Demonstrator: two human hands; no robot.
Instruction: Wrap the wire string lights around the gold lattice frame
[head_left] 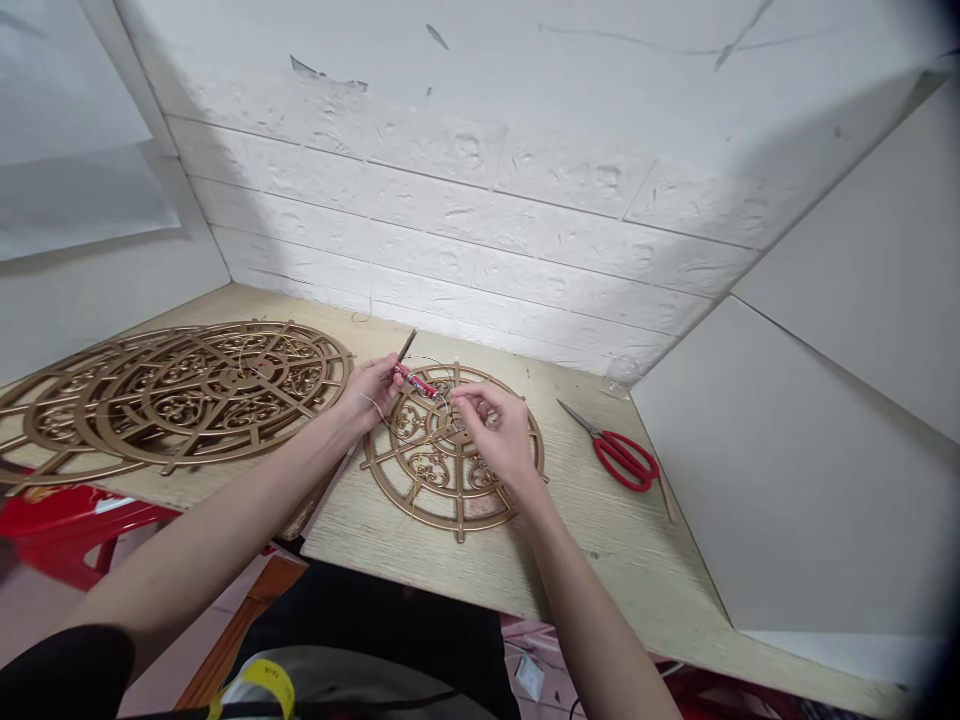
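Observation:
My left hand (379,388) is closed around a slim red tube (417,381) with printed lettering. A dark rod (407,345) sticks up beyond these fingers, in line with the tube. Thin wire (444,366) loops from the tube's end. My right hand (495,425) pinches the wire close to that end. Both hands are over a round gold-brown openwork panel (460,512) with scroll ornaments, lying flat on the table. Yellow strands (417,480) lie across the panel.
More round openwork panels (169,467) are stacked at the left, overlapping the table edge. Red-handled scissors (626,460) lie at the right on the wooden table (600,560). A white brick-pattern wall (450,220) stands behind. A red stool (67,530) is below left.

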